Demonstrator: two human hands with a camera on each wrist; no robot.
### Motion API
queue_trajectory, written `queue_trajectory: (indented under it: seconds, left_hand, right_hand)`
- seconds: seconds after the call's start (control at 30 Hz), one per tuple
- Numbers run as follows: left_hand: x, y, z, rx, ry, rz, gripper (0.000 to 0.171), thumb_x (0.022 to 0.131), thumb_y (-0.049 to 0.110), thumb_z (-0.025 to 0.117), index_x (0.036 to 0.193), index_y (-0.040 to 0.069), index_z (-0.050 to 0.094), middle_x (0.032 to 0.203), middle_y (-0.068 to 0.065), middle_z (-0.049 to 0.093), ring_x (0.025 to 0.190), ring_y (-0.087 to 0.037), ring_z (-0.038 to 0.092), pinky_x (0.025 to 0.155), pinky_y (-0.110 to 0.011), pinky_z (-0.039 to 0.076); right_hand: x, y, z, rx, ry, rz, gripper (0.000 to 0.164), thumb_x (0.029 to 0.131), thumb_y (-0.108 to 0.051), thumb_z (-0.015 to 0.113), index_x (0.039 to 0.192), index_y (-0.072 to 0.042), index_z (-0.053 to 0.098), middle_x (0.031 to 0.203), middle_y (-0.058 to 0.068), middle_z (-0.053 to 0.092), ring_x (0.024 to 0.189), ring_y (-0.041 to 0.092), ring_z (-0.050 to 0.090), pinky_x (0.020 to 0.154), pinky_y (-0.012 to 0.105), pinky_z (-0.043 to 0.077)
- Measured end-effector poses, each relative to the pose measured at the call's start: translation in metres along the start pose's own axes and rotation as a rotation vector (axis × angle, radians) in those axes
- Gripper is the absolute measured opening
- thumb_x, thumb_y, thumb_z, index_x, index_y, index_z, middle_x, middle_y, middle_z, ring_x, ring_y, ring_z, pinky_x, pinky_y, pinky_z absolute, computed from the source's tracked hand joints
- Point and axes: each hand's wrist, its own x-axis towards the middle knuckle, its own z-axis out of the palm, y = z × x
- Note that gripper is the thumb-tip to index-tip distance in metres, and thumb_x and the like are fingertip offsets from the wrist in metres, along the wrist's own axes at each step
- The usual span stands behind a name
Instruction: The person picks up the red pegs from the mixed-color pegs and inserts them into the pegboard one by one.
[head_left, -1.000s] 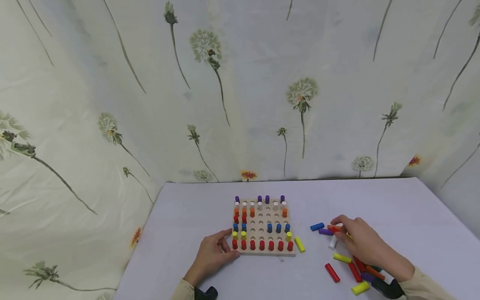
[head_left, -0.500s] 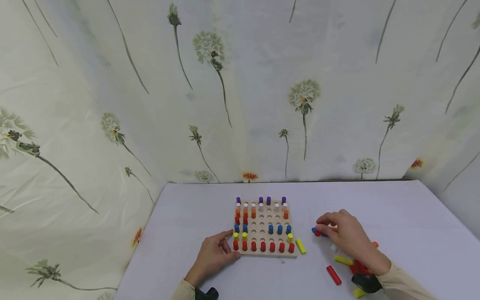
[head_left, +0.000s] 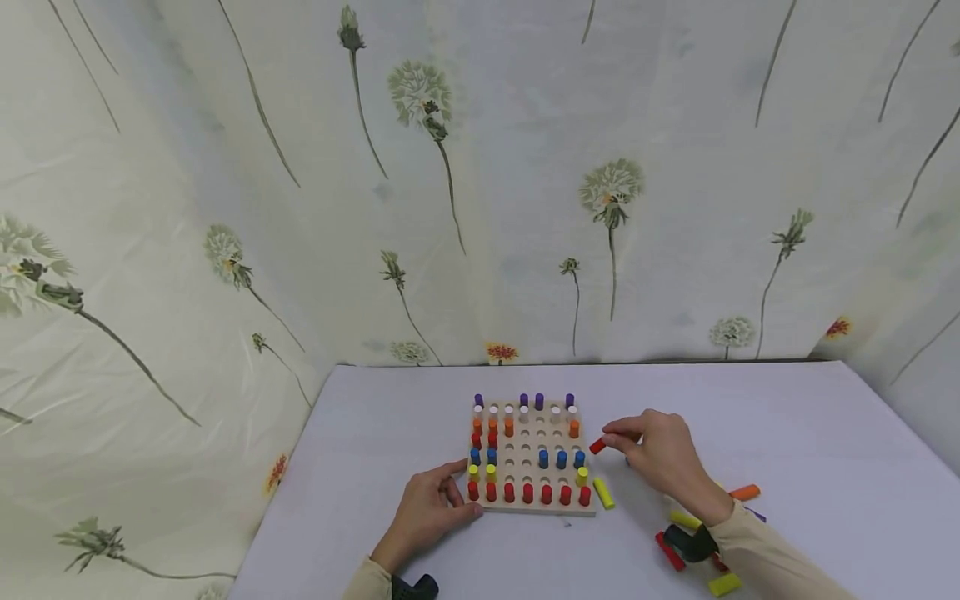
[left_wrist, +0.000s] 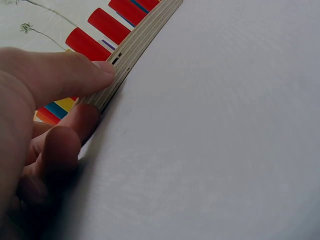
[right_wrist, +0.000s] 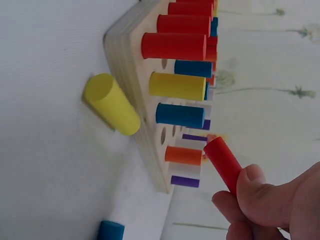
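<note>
A wooden pegboard [head_left: 528,511] bears rows of red, yellow, blue, orange, white and purple pegs, with bare holes among them. My left hand [head_left: 431,510] holds its near left corner; in the left wrist view the thumb [left_wrist: 87,72] lies on the front edge and the index finger on the side. Between thumb and fingers my right hand [head_left: 663,454] pinches a red peg [right_wrist: 223,162], tilted, just off the board's right side. A yellow peg [head_left: 603,492] lies on the table beside the board's right edge.
Loose pegs lie on the right of the white table [head_left: 390,408], partly hidden under the right forearm: an orange peg [head_left: 746,492], a red peg [head_left: 670,552] and yellow ones. A blue peg [right_wrist: 111,230] shows in the right wrist view. A flower-printed curtain [head_left: 517,208] hangs behind.
My right hand has picked the red peg out of the loose pile and carried it left, close to the board. The left hand stays at the board's corner.
</note>
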Motion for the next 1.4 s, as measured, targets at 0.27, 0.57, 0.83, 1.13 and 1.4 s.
queue_trajectory:
  seconds: [0.27, 0.57, 0.83, 1.13, 1.4]
  left_hand:
    - [0.001, 0.002, -0.003, 0.008, -0.002, -0.008, 0.071, 0.084, 0.036, 0.089, 0.142, 0.002, 0.066, 0.072, 0.010, 0.064, 0.058, -0.003, 0.051, 0.053, -0.020, 0.037]
    - [0.002, 0.004, -0.006, 0.015, 0.002, -0.017, 0.071, 0.084, 0.036, 0.089, 0.142, 0.002, 0.065, 0.071, 0.010, 0.064, 0.058, -0.003, 0.050, 0.053, -0.020, 0.037]
    - [0.002, 0.001, -0.006, 0.021, 0.004, -0.018, 0.072, 0.084, 0.037, 0.089, 0.142, 0.002, 0.065, 0.071, 0.011, 0.064, 0.059, -0.003, 0.050, 0.053, -0.020, 0.036]
    - [0.003, -0.001, -0.003, 0.005, 0.000, -0.009, 0.070, 0.085, 0.036, 0.089, 0.142, 0.003, 0.066, 0.071, 0.010, 0.065, 0.059, -0.003, 0.051, 0.053, -0.020, 0.037]
    - [0.001, -0.001, 0.001, 0.008, -0.004, 0.004, 0.071, 0.084, 0.037, 0.089, 0.141, 0.002, 0.066, 0.071, 0.011, 0.064, 0.058, -0.002, 0.050, 0.053, -0.020, 0.036]
  right_hand:
    - [0.016, -0.011, 0.012, 0.031, 0.036, -0.017, 0.005, 0.087, -0.009, 0.086, 0.092, -0.008, 0.086, 0.074, -0.004, 0.073, 0.066, 0.011, 0.050, 0.058, 0.026, 0.039]
    - [0.036, -0.032, 0.024, 0.102, 0.009, -0.004, 0.004, 0.089, -0.012, 0.086, 0.092, -0.009, 0.086, 0.074, -0.004, 0.068, 0.072, 0.014, 0.051, 0.059, 0.027, 0.040]
    - [0.055, -0.053, 0.041, 0.170, -0.024, -0.035, 0.007, 0.088, -0.014, 0.087, 0.090, -0.007, 0.086, 0.075, -0.003, 0.070, 0.073, 0.013, 0.052, 0.065, 0.028, 0.041]
    - [0.068, -0.062, 0.062, 0.148, -0.157, -0.095, 0.003, 0.088, -0.011, 0.086, 0.086, -0.009, 0.086, 0.076, -0.004, 0.076, 0.070, 0.009, 0.054, 0.066, 0.025, 0.045]
    - [0.068, -0.065, 0.072, 0.146, -0.270, -0.070, 0.004, 0.088, -0.010, 0.086, 0.086, -0.007, 0.085, 0.076, -0.005, 0.076, 0.072, 0.009, 0.058, 0.070, 0.027, 0.050]
